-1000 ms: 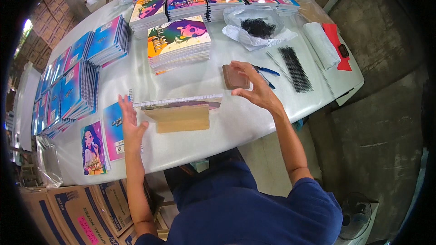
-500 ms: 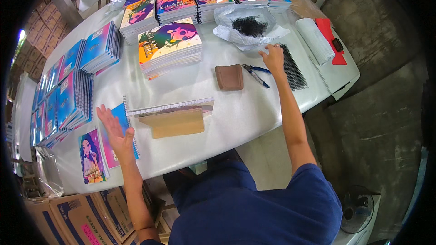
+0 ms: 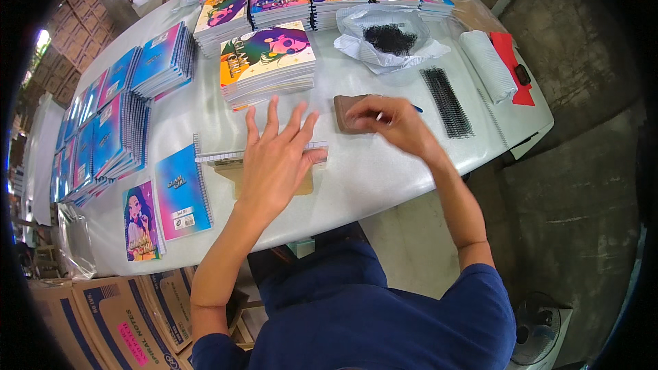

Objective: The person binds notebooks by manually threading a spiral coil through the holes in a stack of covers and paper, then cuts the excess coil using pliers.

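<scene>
My left hand (image 3: 274,164) is open, fingers spread, over an unbound notebook (image 3: 221,157) whose punched edge faces up. Partly hidden under this hand is a tan block (image 3: 301,186) beside the notebook. My right hand (image 3: 397,127) has its fingers pinched together over a brown pad (image 3: 345,111); what they hold, if anything, is too blurred to make out. A blue handle tip of the pliers (image 3: 417,108) shows behind it. Right of this hand lies a row of black spiral coils (image 3: 447,103). At left, a blue-and-pink spiral notebook (image 3: 182,192) lies flat.
Stacks of blue spiral notebooks (image 3: 116,130) stand at the left. A stack of colourful notebooks (image 3: 267,68) is in front of more stacks. Crumpled white wrapping (image 3: 349,41) holds black coils (image 3: 391,40). A white roll (image 3: 488,67) lies right; cartons (image 3: 116,315) stand below the table.
My right hand has moved left from the black coils to the brown pad, its fingers now pinched. My left hand has moved right, from the blue notebook to the unbound one.
</scene>
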`<state>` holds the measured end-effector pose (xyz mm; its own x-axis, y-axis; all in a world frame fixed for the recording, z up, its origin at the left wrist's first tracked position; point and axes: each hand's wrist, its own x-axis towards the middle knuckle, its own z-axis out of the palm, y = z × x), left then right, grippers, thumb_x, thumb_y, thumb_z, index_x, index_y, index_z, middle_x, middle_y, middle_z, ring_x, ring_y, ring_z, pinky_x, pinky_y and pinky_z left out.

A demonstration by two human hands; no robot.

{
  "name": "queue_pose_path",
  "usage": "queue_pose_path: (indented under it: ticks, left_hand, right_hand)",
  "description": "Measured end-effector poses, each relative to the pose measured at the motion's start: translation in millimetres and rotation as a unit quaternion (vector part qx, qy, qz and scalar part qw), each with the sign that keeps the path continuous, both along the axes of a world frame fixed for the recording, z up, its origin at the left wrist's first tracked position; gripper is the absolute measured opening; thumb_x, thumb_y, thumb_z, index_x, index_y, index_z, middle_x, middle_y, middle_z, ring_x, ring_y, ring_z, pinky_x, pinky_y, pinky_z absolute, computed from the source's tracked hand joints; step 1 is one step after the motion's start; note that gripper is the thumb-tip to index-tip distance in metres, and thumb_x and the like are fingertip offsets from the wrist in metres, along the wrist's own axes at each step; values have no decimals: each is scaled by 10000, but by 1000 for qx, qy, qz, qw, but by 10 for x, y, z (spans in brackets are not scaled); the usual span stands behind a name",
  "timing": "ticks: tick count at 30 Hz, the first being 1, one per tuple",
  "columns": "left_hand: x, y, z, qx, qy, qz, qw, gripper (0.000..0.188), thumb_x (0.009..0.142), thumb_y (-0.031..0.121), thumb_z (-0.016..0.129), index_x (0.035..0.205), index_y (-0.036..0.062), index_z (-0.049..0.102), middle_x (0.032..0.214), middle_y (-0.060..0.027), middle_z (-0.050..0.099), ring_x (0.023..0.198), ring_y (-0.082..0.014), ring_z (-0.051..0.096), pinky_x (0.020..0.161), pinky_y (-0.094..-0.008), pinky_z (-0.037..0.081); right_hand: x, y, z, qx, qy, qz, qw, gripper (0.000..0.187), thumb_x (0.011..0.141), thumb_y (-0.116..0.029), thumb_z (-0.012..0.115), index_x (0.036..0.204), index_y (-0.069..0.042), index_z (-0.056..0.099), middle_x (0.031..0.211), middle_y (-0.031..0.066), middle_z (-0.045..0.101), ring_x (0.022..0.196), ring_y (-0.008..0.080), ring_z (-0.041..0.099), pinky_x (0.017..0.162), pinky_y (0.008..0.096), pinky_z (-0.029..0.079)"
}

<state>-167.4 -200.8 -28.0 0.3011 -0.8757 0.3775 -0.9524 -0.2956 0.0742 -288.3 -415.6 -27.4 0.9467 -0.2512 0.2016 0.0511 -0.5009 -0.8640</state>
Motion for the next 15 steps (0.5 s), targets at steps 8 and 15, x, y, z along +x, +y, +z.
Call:
queue_pose_path:
  ticks: [8,15]
  left_hand:
    - [-4,-77,-58,-10,46,0,999,510,869,359,632,1339,183,542,1295,-11,606,1248,-320,513,1082,-537,304]
    - [-32,-55,-66,-10,56,15,998,504,869,351,635,1341,201,541,1290,-8,611,1246,-311,520,1075,-520,337]
  right_hand:
    - [-3,291,45,90,29,50,994,120,919,-106,635,974,-8,677,794,14,631,696,71,524,622,236,436]
    - [-48,321,160,-77,-7,100,992,97,892,-50,622,967,10,640,794,114,613,699,188,567,646,334,453]
